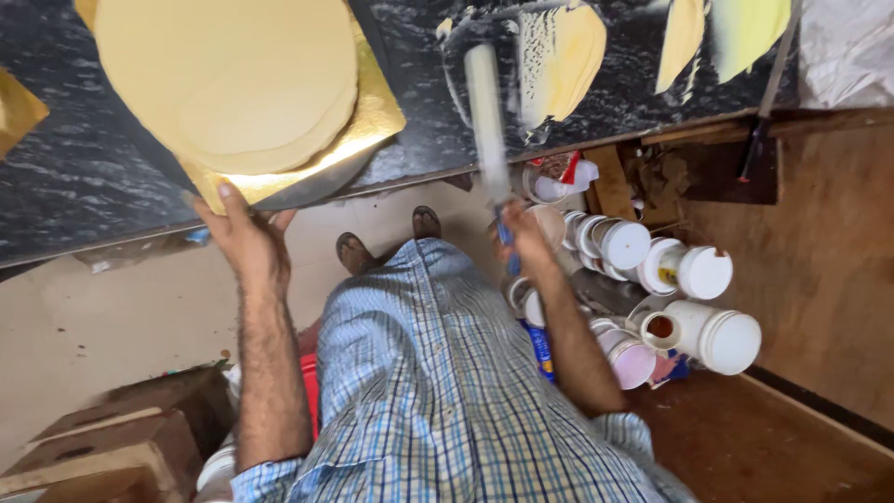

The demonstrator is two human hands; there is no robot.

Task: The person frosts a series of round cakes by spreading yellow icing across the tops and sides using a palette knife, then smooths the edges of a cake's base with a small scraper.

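Observation:
My left hand (244,237) grips the near edge of a square gold board (374,116) that juts over the front edge of the black speckled counter (84,168). A large round pale-yellow disc (228,79) lies on the board. My right hand (523,237) is closed around the blue handle of a long pale tool (486,112). The tool is blurred and points away from me over the counter, to the right of the board. Pale-yellow smears and a sheet piece (570,58) lie on the counter just beyond the tool.
More pale-yellow pieces (740,28) lie at the counter's far right. Under the counter, several white-lidded jars (705,272) and tubs (731,340) lie on a brown floor. Cardboard boxes (112,447) stand at lower left. My sandalled feet (354,251) stand on pale tiles.

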